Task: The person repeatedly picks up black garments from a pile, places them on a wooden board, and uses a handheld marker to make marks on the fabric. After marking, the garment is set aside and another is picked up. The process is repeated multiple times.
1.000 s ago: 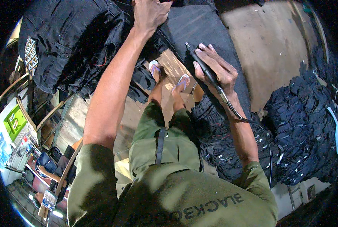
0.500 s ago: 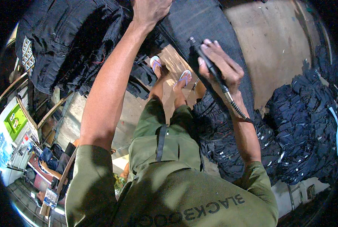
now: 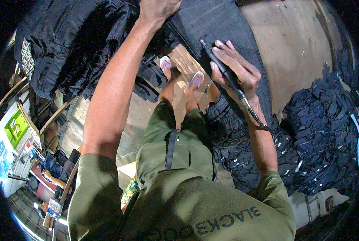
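In my right hand (image 3: 240, 72) is a slim black rotary-tool handpiece (image 3: 227, 74), pen-shaped, with a metal tip and a spring sleeve where its cord leaves. My fingers and thumb close around it, and its tip points up and left over a dark denim leg (image 3: 211, 24) stretched out before me. Whether the tip touches the cloth I cannot tell. At the top edge, my left hand (image 3: 158, 9) is by the denim's left side, its fingers mostly cut off by the picture's rim.
A heap of dark denim garments (image 3: 79, 36) lies at upper left. More dark garments (image 3: 320, 132) are piled to the right. Below is a wooden floor (image 3: 288, 44). At far left another person's arm (image 3: 53, 178) shows near a cluttered stand with a green panel (image 3: 16, 128).
My right hand and the handpiece have shifted very slightly right. The view has moved a little; my left hand stays by the denim at the top edge.
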A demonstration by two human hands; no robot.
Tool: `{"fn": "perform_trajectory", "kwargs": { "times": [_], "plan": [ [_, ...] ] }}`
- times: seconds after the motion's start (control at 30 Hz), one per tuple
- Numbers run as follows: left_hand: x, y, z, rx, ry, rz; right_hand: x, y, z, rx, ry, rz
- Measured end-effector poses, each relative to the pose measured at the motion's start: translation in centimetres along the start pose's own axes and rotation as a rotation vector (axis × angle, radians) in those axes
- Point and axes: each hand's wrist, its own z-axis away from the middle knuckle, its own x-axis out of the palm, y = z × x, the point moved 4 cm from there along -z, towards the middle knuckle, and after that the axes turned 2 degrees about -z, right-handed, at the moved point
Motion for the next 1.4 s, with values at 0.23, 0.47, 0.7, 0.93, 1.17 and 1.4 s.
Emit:
{"fn": "perform_trajectory", "kwargs": {
  "times": [0.23, 0.47, 0.7, 0.93, 1.17, 1.4],
  "plan": [
    [0.02, 0.09, -0.01, -0.041, -0.018, 0.018, -0.09, -0.08, 0.08, -0.01, -0.055, -0.013],
    [-0.03, 0.13, -0.12, -0.022, -0.019, 0.048, -0.25, 0.08, 0.25, 0.015, -0.004, 0.037],
    [0.09, -0.05, 0.07, 0.0, 0.022, -0.037, -0.29, 0.25, 0.4, 0.004, 0.015, 0.006],
    [-0.13, 0.31, -0.18, -0.029, -0.03, 0.058, -0.45, 0.06, 0.47, -0.016, -0.018, -0.031],
    [-0.34, 0.71, -0.38, -0.028, -0.032, 0.069, -0.68, 0.21, 0.59, 0.036, 0.024, 0.043],
    [-0.23, 0.43, -0.32, -0.062, -0.067, 0.11, -0.77, 0.18, 0.78, 0.04, 0.037, 0.003]
  ]
}}
